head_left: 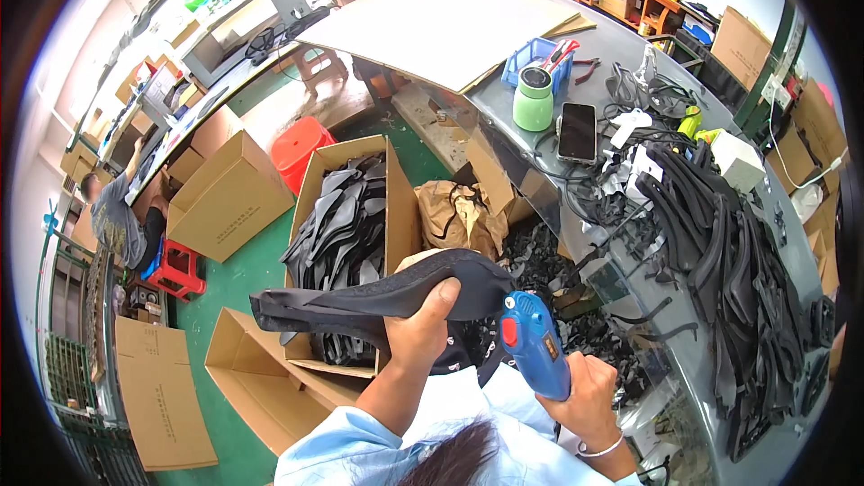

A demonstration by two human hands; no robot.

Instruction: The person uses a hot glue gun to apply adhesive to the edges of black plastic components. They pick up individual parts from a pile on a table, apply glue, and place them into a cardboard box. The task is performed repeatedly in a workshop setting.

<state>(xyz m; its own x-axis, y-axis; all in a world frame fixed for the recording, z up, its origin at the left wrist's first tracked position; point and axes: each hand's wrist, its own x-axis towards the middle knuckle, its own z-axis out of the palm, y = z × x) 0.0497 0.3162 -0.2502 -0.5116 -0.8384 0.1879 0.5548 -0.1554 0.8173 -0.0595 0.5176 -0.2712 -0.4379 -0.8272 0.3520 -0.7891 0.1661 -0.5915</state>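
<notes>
My left hand (421, 328) grips a long curved black part (378, 292) and holds it level in front of me, thumb on its upper edge. My right hand (585, 396) is closed around the handle of a blue powered hand tool (537, 342) with a red button, its nose close to the right end of the black part. Both hands are above an open cardboard box (396, 216) filled with more black parts of the same kind.
A grey workbench (504, 103) on the right carries a heap of black curved parts (729, 261), a phone (577, 132), a green cup (534, 99) and a blue bin (531, 54). Cardboard boxes (225, 198) and a red stool (300, 148) stand on the green floor. A person (117, 220) crouches at far left.
</notes>
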